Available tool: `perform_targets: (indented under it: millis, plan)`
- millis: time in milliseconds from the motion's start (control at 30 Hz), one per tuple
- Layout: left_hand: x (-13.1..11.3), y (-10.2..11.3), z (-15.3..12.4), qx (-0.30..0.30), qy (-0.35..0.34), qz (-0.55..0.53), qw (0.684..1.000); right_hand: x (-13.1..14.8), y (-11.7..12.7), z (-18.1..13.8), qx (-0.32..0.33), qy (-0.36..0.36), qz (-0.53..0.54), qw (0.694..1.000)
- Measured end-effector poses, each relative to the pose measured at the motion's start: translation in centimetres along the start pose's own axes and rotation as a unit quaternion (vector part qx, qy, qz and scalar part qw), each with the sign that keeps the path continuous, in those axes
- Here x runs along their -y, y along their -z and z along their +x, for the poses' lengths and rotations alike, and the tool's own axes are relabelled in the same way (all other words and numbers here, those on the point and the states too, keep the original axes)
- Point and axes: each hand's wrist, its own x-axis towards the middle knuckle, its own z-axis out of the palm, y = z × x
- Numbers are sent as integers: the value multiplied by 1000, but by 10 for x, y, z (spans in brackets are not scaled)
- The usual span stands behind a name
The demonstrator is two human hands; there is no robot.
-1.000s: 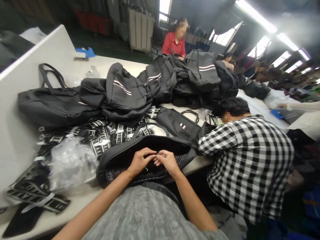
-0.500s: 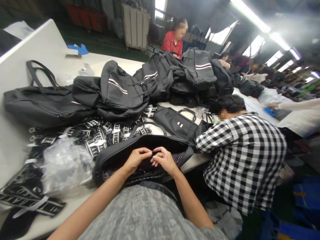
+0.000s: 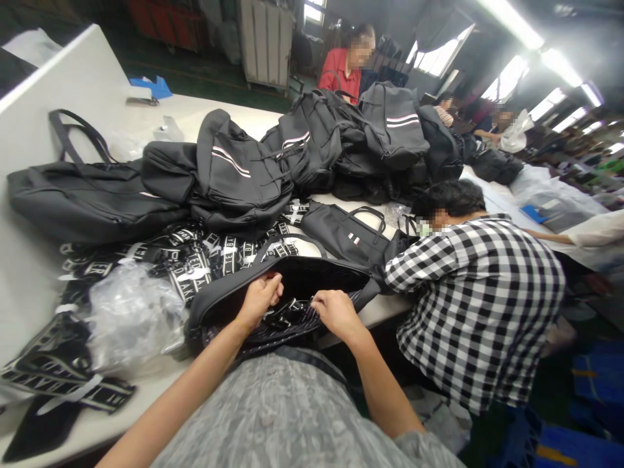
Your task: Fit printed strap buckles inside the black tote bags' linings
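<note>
A black bag (image 3: pixel 212 299) lies at the table edge against my body, its wide mouth gaping toward me. My left hand (image 3: pixel 260 300) is over the left part of the opening, fingers curled closed; whatever they grip is hidden. On the other side, my right hand (image 3: pixel 337 313) is closed in a pinch above the near edge of the mouth, with its held item too small to name. Between the hands, a black strap with white lettering (image 3: pixel 287 316) shows inside the bag. Patterned lining is visible along the near rim.
Crumpled clear plastic (image 3: pixel 134 318) and lettered straps (image 3: pixel 195 276) lie to the left. Behind are piled black bags (image 3: pixel 238 172) and a black handbag (image 3: pixel 348 234). A person in a checked shirt (image 3: pixel 482 292) bends close on my right. A white panel (image 3: pixel 58 104) borders the table's left.
My hands, which met at a small dark item over the bag's mouth, have moved apart, left hand leftward and right hand rightward. The lettered strap between them now shows.
</note>
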Motion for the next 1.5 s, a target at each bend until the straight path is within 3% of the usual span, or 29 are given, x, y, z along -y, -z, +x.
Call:
perform_targets:
  millis: [100, 200, 267, 400, 500, 700, 867, 967, 1100, 1367, 1500]
  plan:
    - [-5, -8, 1, 24, -14, 98, 995, 2, 1, 5, -32, 7, 146, 989]
    - [-22, -17, 3, 47, -48, 117, 991, 3, 6, 8, -58, 11, 337, 940]
    - [-34, -24, 4, 56, -77, 107, 990, 2, 8, 12, -93, 13, 392, 915]
    - [-41, -35, 8, 67, -112, 119, 984, -4, 4, 23, -131, 17, 352, 927]
    - [-31, -38, 7, 79, -89, 123, 985, -7, -7, 30, -120, 22, 344, 931]
    - [-9, -27, 2, 79, -35, 116, 989, -2, -25, 24, -179, 35, 237, 954]
    - [4, -21, -1, 82, -54, 125, 987, -1, -32, 20, -148, 67, 260, 952]
    - [7, -23, -3, 105, -54, 123, 985, -4, -33, 21, -122, 53, 340, 931]
    - [7, -24, -6, 160, -12, 128, 979, -11, -35, 24, -121, -56, 463, 877]
    - [14, -20, -6, 88, 44, 36, 994, -23, -40, 30, -108, -119, 566, 809]
    - [16, -17, -2, 69, 57, 6, 996, -24, -43, 38, -119, -139, 555, 811]
